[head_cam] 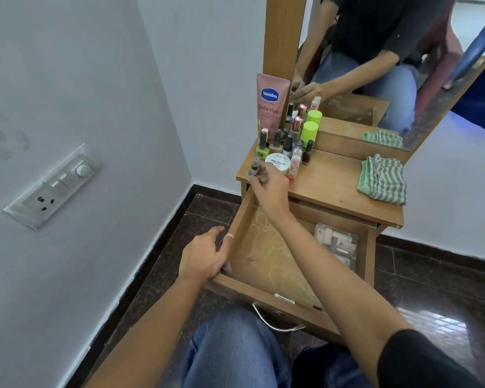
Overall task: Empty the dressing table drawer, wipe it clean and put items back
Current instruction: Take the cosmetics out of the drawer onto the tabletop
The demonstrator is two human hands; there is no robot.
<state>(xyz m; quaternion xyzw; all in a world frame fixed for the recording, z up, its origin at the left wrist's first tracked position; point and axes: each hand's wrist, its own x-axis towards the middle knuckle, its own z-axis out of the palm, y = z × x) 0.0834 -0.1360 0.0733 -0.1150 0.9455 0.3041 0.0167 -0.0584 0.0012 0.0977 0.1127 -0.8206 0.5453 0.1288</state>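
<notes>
Table [333, 180], wooden, mirror [375, 51] at its back edge. Drawer [249, 289] stood pulled out, lined with patterned paper; clear box [336, 243] of small items in its back right corner. Left hand [202, 256] gripped the drawer's left wall, fingers curled over the rim. Right hand [269, 186] pinched a grey bottle [254, 166] at the table's front left corner, beside a white jar [277, 162]. Behind these, along the left edge: polish bottles [289, 144], green-capped bottle [310, 133], pink tube [272, 102] upright at the back. Striped cloth [382, 180] lay crumpled at the right edge
</notes>
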